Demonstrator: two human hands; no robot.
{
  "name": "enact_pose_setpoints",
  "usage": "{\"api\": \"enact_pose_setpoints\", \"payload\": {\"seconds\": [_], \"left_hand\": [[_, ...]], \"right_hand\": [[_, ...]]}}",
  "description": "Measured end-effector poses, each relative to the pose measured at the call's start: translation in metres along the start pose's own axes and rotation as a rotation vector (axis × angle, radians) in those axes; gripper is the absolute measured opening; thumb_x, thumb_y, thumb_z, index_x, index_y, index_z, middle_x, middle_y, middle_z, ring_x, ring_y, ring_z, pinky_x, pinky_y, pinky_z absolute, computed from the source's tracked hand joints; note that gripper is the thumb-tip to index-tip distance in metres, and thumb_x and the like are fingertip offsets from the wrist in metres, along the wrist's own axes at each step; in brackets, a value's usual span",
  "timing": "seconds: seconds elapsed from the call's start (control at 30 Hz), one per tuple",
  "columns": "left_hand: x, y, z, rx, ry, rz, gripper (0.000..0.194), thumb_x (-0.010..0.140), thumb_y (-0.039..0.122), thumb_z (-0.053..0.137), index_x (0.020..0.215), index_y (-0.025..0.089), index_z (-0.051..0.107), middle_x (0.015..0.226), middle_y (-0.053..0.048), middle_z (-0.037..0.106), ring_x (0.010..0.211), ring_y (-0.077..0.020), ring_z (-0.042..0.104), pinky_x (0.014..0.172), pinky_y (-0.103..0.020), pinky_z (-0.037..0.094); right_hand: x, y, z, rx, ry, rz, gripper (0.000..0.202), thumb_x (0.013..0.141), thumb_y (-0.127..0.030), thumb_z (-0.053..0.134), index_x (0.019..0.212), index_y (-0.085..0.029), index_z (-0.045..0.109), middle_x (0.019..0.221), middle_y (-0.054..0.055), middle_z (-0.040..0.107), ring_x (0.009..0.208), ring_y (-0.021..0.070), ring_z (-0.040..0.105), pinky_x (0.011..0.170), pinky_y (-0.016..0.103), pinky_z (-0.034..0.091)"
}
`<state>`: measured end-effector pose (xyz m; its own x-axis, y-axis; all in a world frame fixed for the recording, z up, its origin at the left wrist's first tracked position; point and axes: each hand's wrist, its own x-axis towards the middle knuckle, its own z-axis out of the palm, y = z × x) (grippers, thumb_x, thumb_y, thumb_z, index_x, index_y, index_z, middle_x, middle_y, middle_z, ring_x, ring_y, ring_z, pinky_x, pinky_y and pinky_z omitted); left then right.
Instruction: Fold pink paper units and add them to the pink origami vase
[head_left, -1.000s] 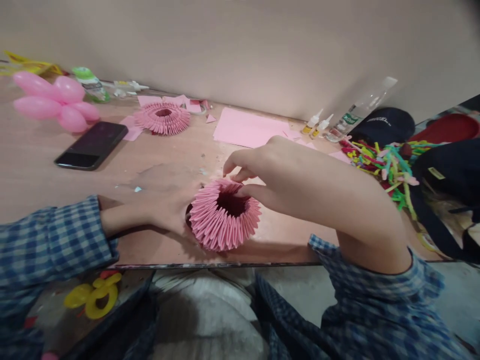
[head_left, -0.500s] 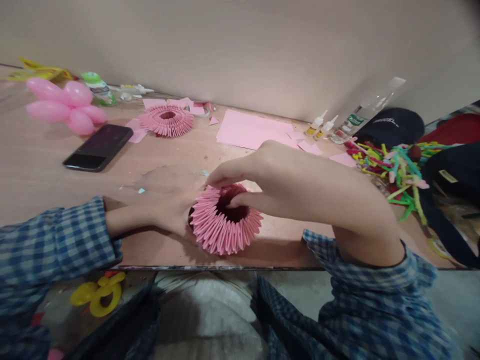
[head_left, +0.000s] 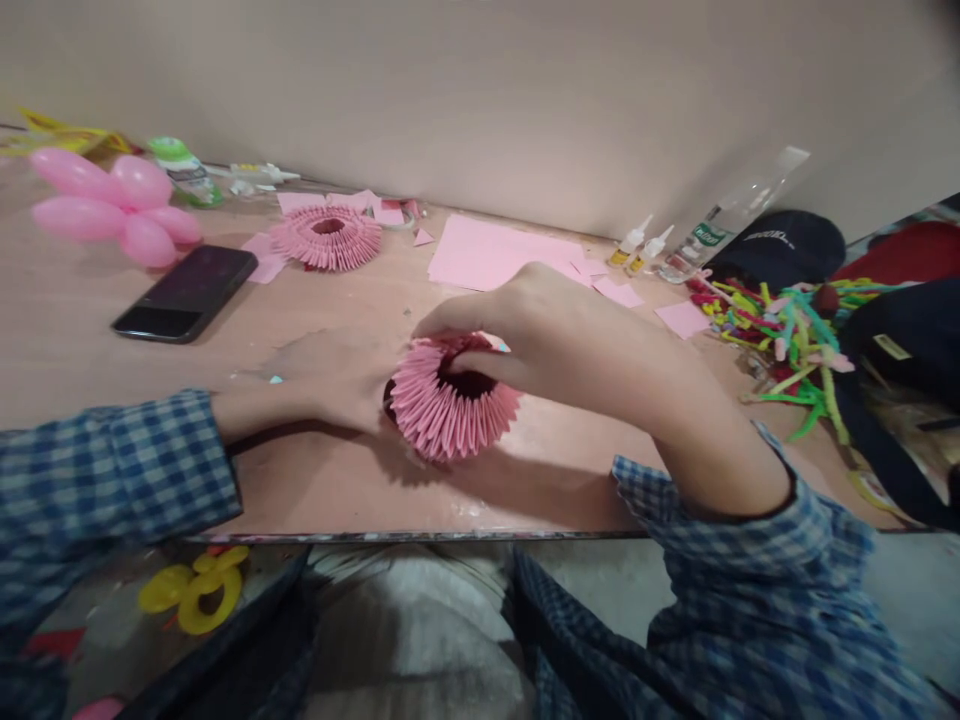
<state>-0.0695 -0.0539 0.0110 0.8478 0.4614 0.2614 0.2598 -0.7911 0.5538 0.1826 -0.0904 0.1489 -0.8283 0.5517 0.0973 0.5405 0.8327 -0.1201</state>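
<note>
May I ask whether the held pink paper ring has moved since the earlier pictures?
Yes: the paper ring has shifted away from the table's front edge.

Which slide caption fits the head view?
Right hand grips a pleated pink paper ring, thumb in its opening; left hand at its side.

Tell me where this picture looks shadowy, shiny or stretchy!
Head view: a dark shadow spreads beside the nearer pink pleated-paper ring; head view: pale glare brightens the pinkish-brown tabletop to its right; head view: the clear plastic bottle with a green label slants outward, maybe from lens stretching.
</note>
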Motion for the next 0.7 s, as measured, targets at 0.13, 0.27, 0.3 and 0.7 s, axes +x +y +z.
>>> {"api": "enact_pose_setpoints", "payload": {"seconds": [0.13,0.27,0.3,0.7], "left_hand": [[0.023,-0.02,-0.008,-0.021,-0.053,-0.012,0.101,0.081,0.069,0.093,0.158,0.015,0.056,0.147,-0.017,0.071,0.147,-0.0382,0.064,0.132,-0.057,0.048],[0.033,-0.036,-0.005,-0.042,-0.093,0.012,0.108,0.081,0.066,0.094,0.164,0.014,0.049,0.154,-0.018,0.068,0.155,-0.0364,0.057,0.137,-0.054,0.043],[0.032,-0.038,-0.004,-0.029,-0.095,0.01,0.105,0.082,0.065,0.093,0.163,0.014,0.051,0.155,-0.017,0.068,0.156,-0.0361,0.056,0.138,-0.055,0.041],[0.037,-0.014,-0.011,-0.008,-0.02,-0.053,0.1,0.093,0.076,0.076,0.166,0.015,0.048,0.144,-0.015,0.073,0.136,-0.0325,0.07,0.137,-0.053,0.041]], "right_hand": [[0.018,0.03,-0.003,0.007,-0.033,-0.024,0.032,0.104,-0.011,0.063,0.114,-0.03,0.086,0.101,-0.002,0.088,0.082,0.0165,0.075,0.08,0.031,0.053],[0.023,0.043,-0.008,0.063,-0.097,-0.031,0.035,0.103,-0.009,0.067,0.121,-0.033,0.086,0.1,-0.006,0.089,0.08,0.0136,0.075,0.076,0.028,0.053],[0.023,0.043,-0.008,0.072,-0.096,-0.026,0.036,0.103,-0.008,0.067,0.121,-0.033,0.086,0.101,-0.006,0.089,0.081,0.0136,0.076,0.076,0.028,0.054],[0.001,0.041,-0.019,-0.009,-0.038,0.138,0.032,0.103,-0.01,0.066,0.126,-0.026,0.083,0.122,0.003,0.088,0.099,0.0211,0.082,0.088,0.033,0.058]]}}
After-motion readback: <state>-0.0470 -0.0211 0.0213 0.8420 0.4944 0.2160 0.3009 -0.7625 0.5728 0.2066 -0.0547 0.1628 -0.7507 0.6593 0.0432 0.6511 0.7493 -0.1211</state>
